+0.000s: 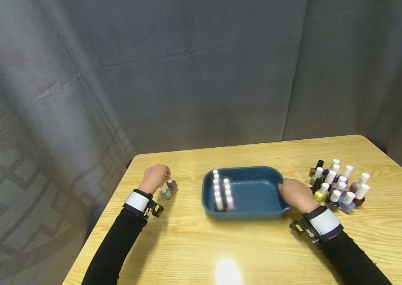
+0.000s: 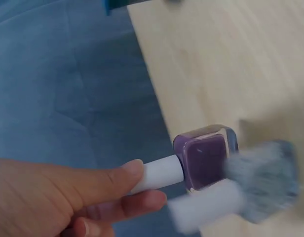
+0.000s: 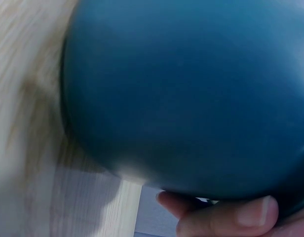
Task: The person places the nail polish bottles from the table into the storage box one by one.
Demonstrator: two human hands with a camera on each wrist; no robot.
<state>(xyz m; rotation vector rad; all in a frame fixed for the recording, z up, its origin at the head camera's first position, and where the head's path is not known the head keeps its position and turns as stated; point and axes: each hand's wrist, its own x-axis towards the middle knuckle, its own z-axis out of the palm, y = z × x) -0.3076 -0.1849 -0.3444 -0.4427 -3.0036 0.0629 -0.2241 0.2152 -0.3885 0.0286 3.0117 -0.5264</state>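
Observation:
At the table's left side my left hand (image 1: pixel 154 179) pinches the white cap of a purple nail polish bottle (image 2: pixel 205 160) between thumb and fingers. Right beside it is a second nail polish bottle (image 2: pixel 265 181), grey and glittery with a white cap, blurred in the left wrist view. My right hand (image 1: pixel 297 193) grips the right end of a dark blue tray (image 1: pixel 256 194), its fingers (image 3: pixel 253 212) at the rim. Two rows of white-capped bottles (image 1: pixel 217 190) stand in the tray's left part; their bodies are blurred.
Close to the right hand stands a cluster of nail polish bottles (image 1: pixel 335 196), mostly white-capped with a few black caps. Everything is on a light wooden table (image 1: pixel 186 245). A grey curtain (image 1: pixel 201 79) hangs behind the table's far edge.

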